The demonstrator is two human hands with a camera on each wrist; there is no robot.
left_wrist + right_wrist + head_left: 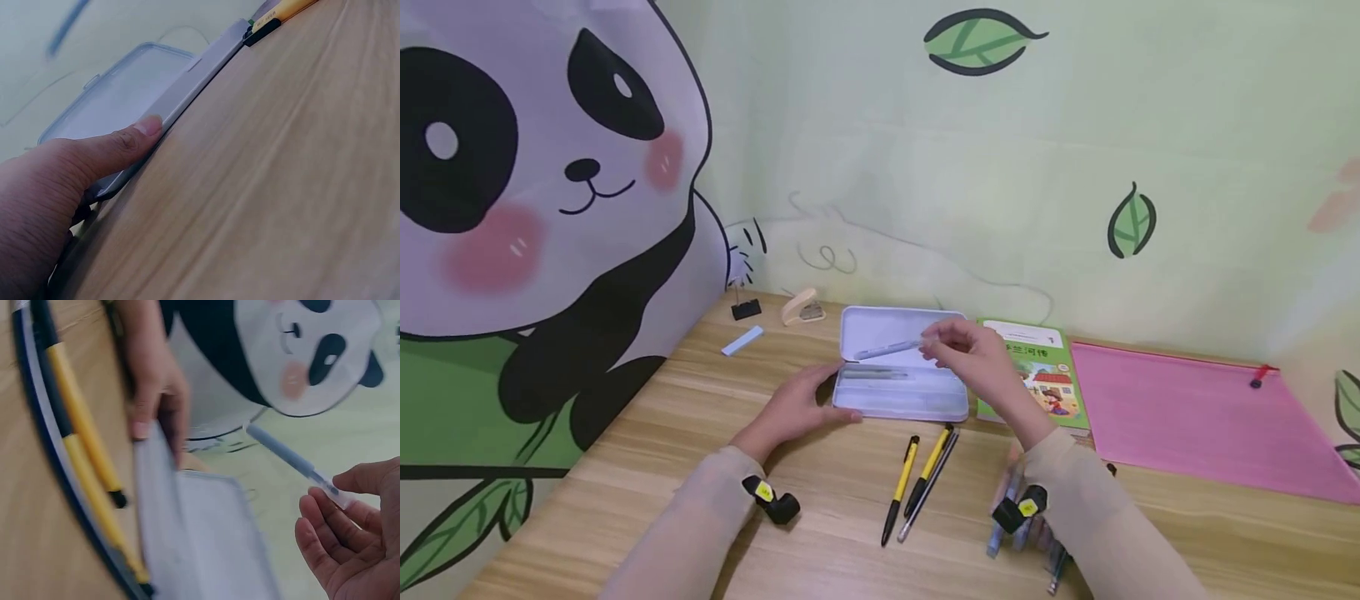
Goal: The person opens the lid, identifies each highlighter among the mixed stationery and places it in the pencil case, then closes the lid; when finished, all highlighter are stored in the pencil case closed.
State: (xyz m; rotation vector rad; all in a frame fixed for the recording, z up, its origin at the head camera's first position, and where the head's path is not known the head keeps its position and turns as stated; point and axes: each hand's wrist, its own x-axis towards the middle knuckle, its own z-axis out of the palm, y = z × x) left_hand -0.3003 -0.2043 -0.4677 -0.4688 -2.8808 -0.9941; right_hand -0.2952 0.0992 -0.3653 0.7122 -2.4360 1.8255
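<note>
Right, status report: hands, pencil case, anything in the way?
Left hand holding open pencil case by its edge. Right hand pinching pale-blue pen over it. Rear compartment partly occupied; no obstruction seen.

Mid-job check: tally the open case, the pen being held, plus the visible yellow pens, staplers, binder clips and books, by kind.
Open case: 1
Held pen: 1
Yellow pens: 2
Stapler: 1
Binder clip: 1
Book: 1
Total: 7

Holding a slim pale-blue pen (pixel 887 349), clear-ended, slightly tilted above an open white pencil case (pixel 902 407), resting on the table (pixel 835 542) with lid (pixel 874 327) raised and another pen (pixel 872 375) inside.
</note>
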